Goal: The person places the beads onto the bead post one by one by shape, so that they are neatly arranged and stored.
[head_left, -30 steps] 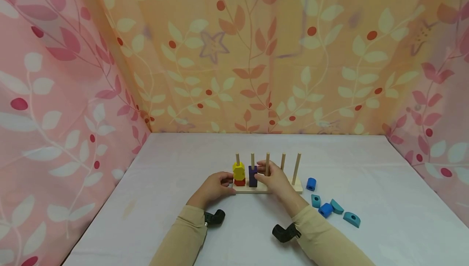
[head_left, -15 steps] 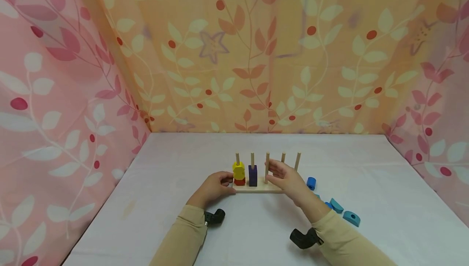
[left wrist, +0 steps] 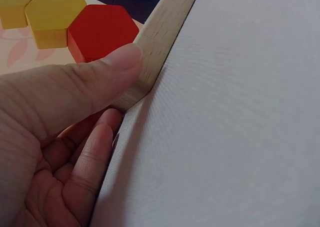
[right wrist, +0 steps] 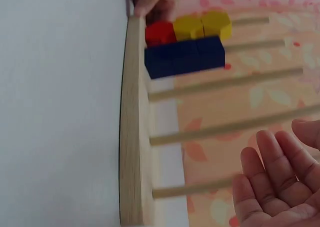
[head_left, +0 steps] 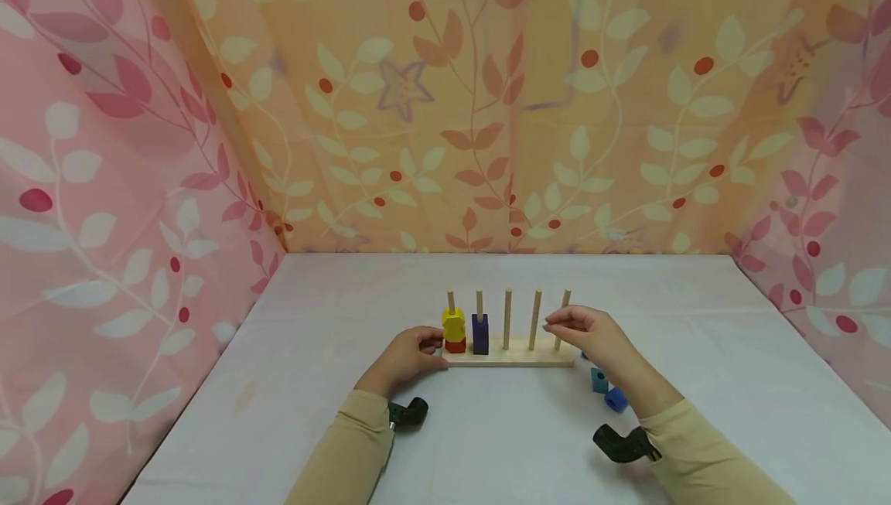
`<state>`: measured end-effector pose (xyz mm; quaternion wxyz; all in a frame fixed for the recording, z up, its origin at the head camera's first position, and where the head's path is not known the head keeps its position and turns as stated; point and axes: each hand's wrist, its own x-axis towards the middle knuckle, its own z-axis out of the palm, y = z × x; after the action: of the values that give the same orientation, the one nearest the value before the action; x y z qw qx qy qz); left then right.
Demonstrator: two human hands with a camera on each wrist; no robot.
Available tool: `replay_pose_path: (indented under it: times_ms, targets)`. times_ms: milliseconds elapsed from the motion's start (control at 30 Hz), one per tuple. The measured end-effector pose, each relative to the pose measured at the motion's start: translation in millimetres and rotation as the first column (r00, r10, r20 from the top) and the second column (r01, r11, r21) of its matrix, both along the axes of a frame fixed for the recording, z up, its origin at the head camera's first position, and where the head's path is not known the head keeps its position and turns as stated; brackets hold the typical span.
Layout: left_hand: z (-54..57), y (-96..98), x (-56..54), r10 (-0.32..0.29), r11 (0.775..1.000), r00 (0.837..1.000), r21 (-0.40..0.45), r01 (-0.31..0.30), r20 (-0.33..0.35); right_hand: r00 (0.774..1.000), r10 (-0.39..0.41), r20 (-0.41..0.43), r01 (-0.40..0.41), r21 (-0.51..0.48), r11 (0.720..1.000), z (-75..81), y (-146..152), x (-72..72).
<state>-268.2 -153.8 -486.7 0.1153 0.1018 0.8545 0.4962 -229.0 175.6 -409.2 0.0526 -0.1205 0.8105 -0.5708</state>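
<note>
A wooden peg board [head_left: 511,359] with several upright pegs stands on the white table. My left hand [head_left: 406,354] grips its left end, thumb [left wrist: 107,77] on the edge and fingers curled at the end face. The leftmost peg carries a red hexagonal block [right wrist: 159,33] at the bottom and yellow blocks [right wrist: 202,27] above it. Dark blue square blocks [right wrist: 185,57] fill the second peg. The other three pegs are bare. Near the two rightmost pegs hovers my right hand [head_left: 592,335], palm facing the pegs, holding nothing.
Right of the board lie a teal block [head_left: 599,381] and a blue block [head_left: 616,400]. My right forearm covers the area beyond them. Patterned curtains [head_left: 445,141] enclose the table at the back and sides.
My right hand has moved right, away from the dark blue blocks and past the middle pegs to the right end. It now hides some loose blocks. The left hand keeps its hold.
</note>
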Motion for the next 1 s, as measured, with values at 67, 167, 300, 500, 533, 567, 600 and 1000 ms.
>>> replay_pose_path:
  times_ms: [67, 167, 300, 500, 533, 567, 600, 1000]
  targets:
    - [0.0, -0.3, 0.2, 0.002, 1.0, 1.0, 0.001, -0.002, 0.003, 1.0, -0.029, 0.005, 0.029, 0.03, 0.999, -1.6, 8, -2.6]
    - [0.6, -0.1, 1.0, 0.006, 1.0, 1.0, -0.002, -0.006, 0.006, 0.997, -0.076, 0.017, 0.075, 0.073, 0.995, -4.4, 20, -6.9]
    - [1.6, 0.6, 2.1, -0.001, 1.0, 1.0, -0.004, 0.001, -0.005, 0.99, -0.138, 0.03, 0.132, 0.154, 0.979, -9.3, 35, -12.2]
    - [2.7, 1.6, 3.1, -0.002, 1.0, 1.0, 0.0, 0.002, -0.009, 0.976, -0.204, 0.081, 0.178, 0.252, 0.951, -19.3, 48, -16.5]
    - [2.8, 1.6, 3.1, -0.002, 1.0, 1.0, -0.001, 0.002, -0.012, 0.972, -0.214, 0.096, 0.183, 0.264, 0.947, -20.7, 49, -16.9]
    - [3.0, 1.5, 3.2, -0.002, 1.0, 1.0, -0.001, 0.002, -0.014, 0.968, -0.225, 0.113, 0.187, 0.276, 0.943, -21.8, 50, -17.1]
    - [3.3, 1.6, 3.5, -0.003, 1.0, 1.0, 0.0, 0.003, -0.018, 0.965, -0.232, 0.125, 0.189, 0.283, 0.94, -23.0, 51, -17.4]
    - [2.8, 1.1, 2.2, -0.005, 1.0, 1.0, -0.029, 0.004, -0.028, 0.949, -0.22, 0.224, 0.128, 0.363, 0.923, -36.9, 59, -20.6]
